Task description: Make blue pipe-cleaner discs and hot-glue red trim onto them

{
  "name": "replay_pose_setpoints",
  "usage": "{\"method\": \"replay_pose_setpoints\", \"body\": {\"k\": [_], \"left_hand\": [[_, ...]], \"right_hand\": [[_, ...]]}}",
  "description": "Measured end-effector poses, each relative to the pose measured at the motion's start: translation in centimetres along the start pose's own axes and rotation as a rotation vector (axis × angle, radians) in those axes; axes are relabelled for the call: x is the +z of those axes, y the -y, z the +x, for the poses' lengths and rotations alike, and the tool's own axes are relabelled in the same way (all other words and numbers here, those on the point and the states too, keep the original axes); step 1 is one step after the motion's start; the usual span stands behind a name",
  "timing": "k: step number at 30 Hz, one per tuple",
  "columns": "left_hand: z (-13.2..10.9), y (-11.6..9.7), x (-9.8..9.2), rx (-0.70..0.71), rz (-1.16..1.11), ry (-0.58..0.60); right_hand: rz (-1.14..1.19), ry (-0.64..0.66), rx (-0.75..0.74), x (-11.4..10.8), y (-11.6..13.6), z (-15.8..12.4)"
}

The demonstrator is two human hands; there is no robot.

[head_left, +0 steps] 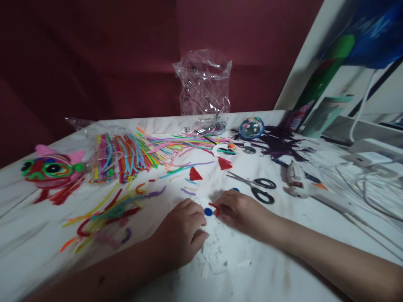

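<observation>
My right hand (237, 209) is closed, pinching a short red piece of pipe cleaner (215, 208) at its fingertips. Facing it, my left hand (184, 230) rests low over the table, fingers bent and thumb apart from the index finger, with nothing visible between them. A small dark blue disc (208, 212) sits between the two hands, right beside the left fingertips. Behind the right fingers a second blue piece (236, 190) shows in part. Two red fuzzy triangles (195, 173) lie beyond the hands. Black-handled scissors (256, 187) lie half open beyond my right hand.
Loose pipe cleaners (116, 214) cover the left side, near a bag of them (115, 157) and a colourful pipe-cleaner animal head (53, 167). A glue gun (296, 180), cables (368, 184) and dark purple strips (278, 140) lie right. A clear bag (206, 90) stands behind.
</observation>
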State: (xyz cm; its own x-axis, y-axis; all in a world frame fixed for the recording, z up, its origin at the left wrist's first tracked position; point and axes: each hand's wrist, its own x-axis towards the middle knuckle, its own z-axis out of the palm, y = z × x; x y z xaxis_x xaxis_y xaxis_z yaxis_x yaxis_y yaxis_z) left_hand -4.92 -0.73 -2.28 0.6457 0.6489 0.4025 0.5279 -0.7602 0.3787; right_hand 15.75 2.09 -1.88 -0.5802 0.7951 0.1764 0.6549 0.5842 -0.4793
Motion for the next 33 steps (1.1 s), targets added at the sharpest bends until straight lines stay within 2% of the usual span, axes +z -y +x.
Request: {"method": "replay_pose_setpoints", "body": {"k": [4,10,20,23,29,33], "left_hand": [[0.0,0.2,0.2,0.000,0.014,0.032],[0.0,0.4,0.4,-0.029,0.010,0.068],[-0.1,0.5,0.4,-0.040,0.000,0.089],[0.0,0.5,0.2,-0.060,-0.006,0.051],[0.2,1.0,-0.1,-0.196,-0.010,-0.067],[0.5,1.3,0.6,-0.134,-0.012,-0.139]], "right_hand": [[0.014,-0.044,-0.027,0.8,-0.1,0.1],[0.083,-0.010,-0.009,0.4,0.2,0.1],[0.071,-0.064,-0.065,1.1,0.7,0.0],[0.081,-0.072,-0.082,1.1,0.7,0.1],[0.080,-0.067,-0.060,1.0,0.8,0.2],[0.058,-0.079,-0.055,1.0,0.8,0.1]]}}
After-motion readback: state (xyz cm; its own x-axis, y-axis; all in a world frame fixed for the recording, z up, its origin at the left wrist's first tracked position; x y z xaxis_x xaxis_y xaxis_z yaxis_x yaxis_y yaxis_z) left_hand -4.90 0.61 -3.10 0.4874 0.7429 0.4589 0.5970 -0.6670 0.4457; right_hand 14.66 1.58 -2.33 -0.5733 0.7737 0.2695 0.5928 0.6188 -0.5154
